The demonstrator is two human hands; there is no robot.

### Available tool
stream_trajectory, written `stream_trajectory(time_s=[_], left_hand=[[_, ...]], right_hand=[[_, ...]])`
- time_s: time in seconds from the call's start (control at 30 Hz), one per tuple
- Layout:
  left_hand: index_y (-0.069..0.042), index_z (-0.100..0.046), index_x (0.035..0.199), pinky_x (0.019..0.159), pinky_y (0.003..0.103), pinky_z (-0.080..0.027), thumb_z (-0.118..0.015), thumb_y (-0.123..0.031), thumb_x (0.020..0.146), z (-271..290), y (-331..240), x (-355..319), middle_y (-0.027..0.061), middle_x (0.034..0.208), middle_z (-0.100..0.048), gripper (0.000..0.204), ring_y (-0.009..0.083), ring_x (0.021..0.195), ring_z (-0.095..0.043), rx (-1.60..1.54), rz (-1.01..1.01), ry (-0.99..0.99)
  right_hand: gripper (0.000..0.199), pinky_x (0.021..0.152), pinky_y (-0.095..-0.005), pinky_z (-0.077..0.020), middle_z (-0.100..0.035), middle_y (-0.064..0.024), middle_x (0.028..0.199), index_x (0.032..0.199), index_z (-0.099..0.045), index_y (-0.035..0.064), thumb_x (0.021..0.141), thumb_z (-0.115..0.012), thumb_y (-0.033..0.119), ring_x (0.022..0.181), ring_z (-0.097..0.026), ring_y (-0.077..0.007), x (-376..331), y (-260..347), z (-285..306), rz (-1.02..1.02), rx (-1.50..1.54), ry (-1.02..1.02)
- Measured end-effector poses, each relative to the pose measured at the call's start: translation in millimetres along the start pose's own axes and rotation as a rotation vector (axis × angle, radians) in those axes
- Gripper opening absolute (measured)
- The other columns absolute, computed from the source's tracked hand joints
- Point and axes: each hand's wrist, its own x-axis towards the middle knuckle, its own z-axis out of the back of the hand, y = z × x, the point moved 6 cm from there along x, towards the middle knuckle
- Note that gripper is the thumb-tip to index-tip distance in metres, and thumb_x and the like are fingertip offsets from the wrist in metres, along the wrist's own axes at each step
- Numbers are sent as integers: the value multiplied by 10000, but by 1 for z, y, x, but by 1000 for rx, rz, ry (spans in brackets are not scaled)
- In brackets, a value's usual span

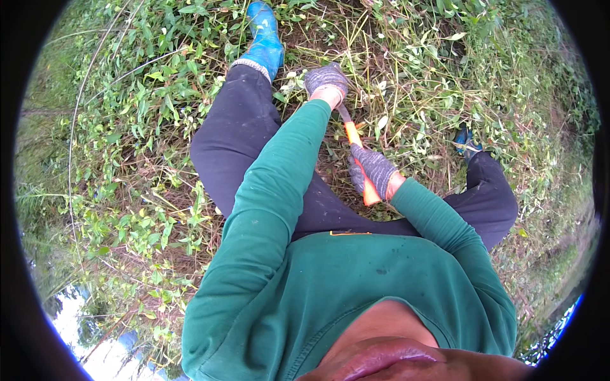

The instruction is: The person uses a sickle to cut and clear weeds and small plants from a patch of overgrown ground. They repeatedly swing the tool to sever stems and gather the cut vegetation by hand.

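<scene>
The grey-knit-gloved right hand (375,170) had fingers wrapped round an orange-handled metal tool (353,134); toward eleven o'clock, the grey-knit-gloved left hand's (325,79) grip couldn't be told.

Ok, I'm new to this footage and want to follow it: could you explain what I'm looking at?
There is no machine here, just a person in a green top. The one picture comes from a wide fisheye camera on their head, looking down, so edges bend. Below spread leafy green plants around blue boots. The gloved right hand grips an orange-handled tool; its metal part runs up toward the left hand, also gloved, which is down among the plants. Whether that hand holds anything is hidden.
</scene>
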Motion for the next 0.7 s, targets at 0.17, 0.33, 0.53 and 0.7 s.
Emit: stream_trajectory(time_s=[0.17,0.33,0.53,0.7], left_hand=[[-55,-644,1098,780,419,-529,-559,-185,822,-30,-4,16,184,1065,-652,316,339,975,-642,-15,-36,-45],[-31,-655,1066,815,411,-516,-538,-180,830,-19,-2,6,182,1087,-641,302,355,1001,-623,-118,-97,-26],[-35,-663,1051,800,405,-516,-510,-162,847,-60,-15,16,181,1055,-652,285,337,959,-643,63,-322,-45],[-30,-677,974,698,416,-533,-539,-188,848,-53,-98,-50,162,909,-680,245,301,816,-671,89,-450,187]], right_hand=[[302,362,-297,-354,-449,10,537,801,-480,112,908,-568,380,382,-410,-144,-7,1,-3,-65,-228,101],[313,338,-266,-347,-440,16,568,938,-466,66,901,-585,354,390,-417,-98,-115,29,50,-3,-780,-223],[236,329,-225,-336,-432,25,540,953,-478,64,909,-581,272,362,-404,-82,-257,80,81,497,-606,-723],[306,517,-395,-433,-564,-134,641,933,-547,24,884,-575,325,536,-560,-286,-177,132,24,850,-1462,-554]])
